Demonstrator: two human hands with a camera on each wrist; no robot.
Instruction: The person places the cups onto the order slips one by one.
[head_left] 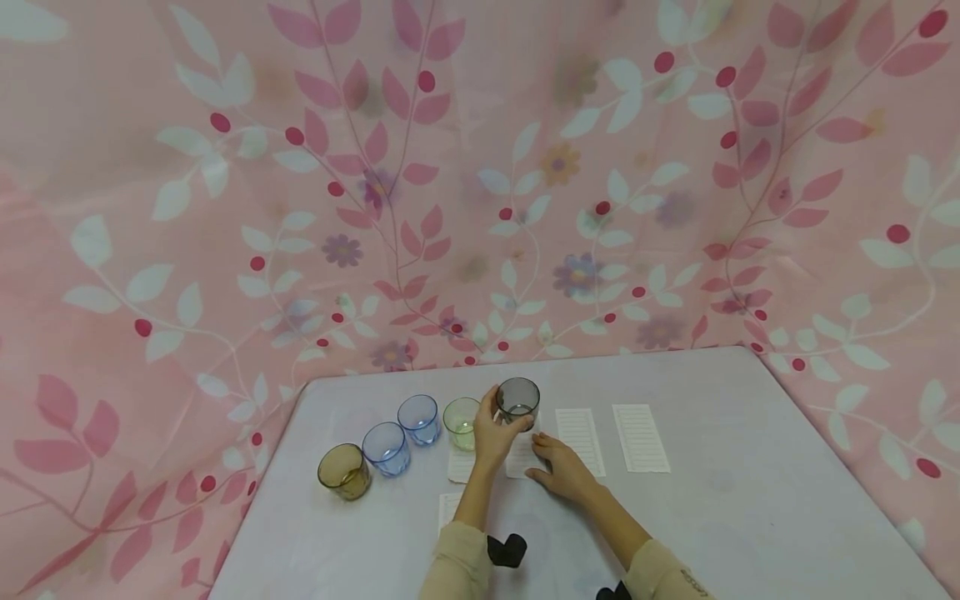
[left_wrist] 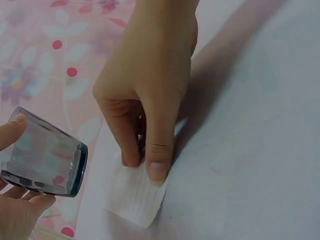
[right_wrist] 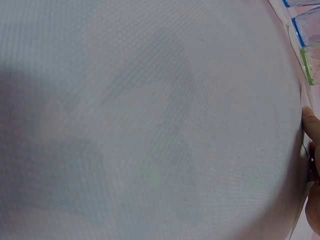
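In the head view, the gray glass (head_left: 518,393) is at the center, low in the frame, above the upper end of a paper slip (head_left: 522,465). The left hand (head_left: 491,440) has its grip clamped on the glass's side; the right hand (head_left: 567,472) rests its fingertips at the slip's right edge. By the look of it, one placement is made: the green glass (head_left: 458,423) appears to stand on the neighboring slip. Left over are an amber glass (head_left: 344,472) and two blue glasses (head_left: 387,451), off the slips at lower left; the two slips right of center carry nothing, and another slip is partly hidden by the left forearm. The pale, smooth tabletop (head_left: 757,508) meets pink floral sheeting (head_left: 517,167) that fills the upper frame.

In the left wrist view, the gray glass, at the left edge, seems held off the tabletop; at center, the right hand's thumb and forefinger press the slip, tips apart.

The right wrist view is mostly tabletop, with a cropped hand at the right edge, its grip impossible to judge, and green and blue glasses at upper right.
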